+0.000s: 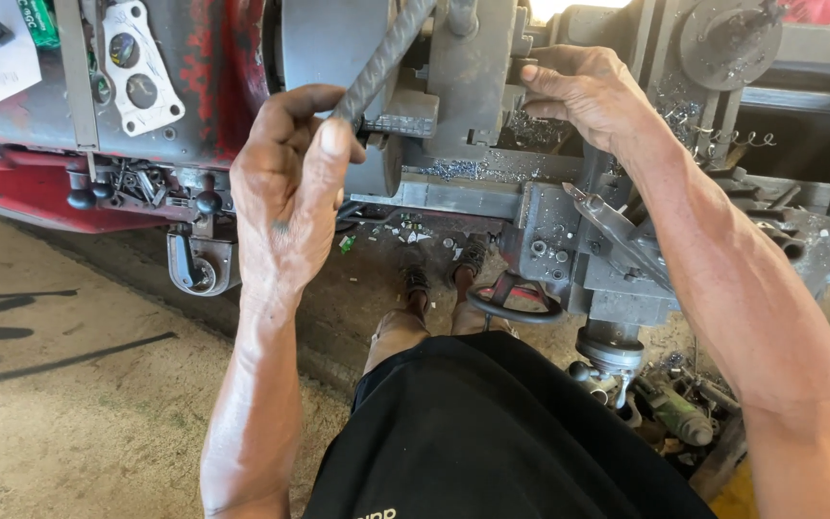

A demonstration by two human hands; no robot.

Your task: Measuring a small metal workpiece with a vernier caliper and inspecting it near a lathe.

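Across the top of the view, a grey-and-red lathe (194,106) is being worked at — its round chuck (338,58) is being approached with a ribbed steel bar (386,58), which is being held slanted against the chuck face. Judged from how things lie, the bar is being used as a lever and the tightening or loosening is not yet finished. The left hand (285,187) is being kept closed round the bar's lower end; the right hand (583,91) is being laid flat, fingers extended, on the tool block (463,86), gripping nothing. Metal swarf (477,168) is lying along the bed — a handwheel (516,298) is hanging below, near the sandalled feet (439,279).
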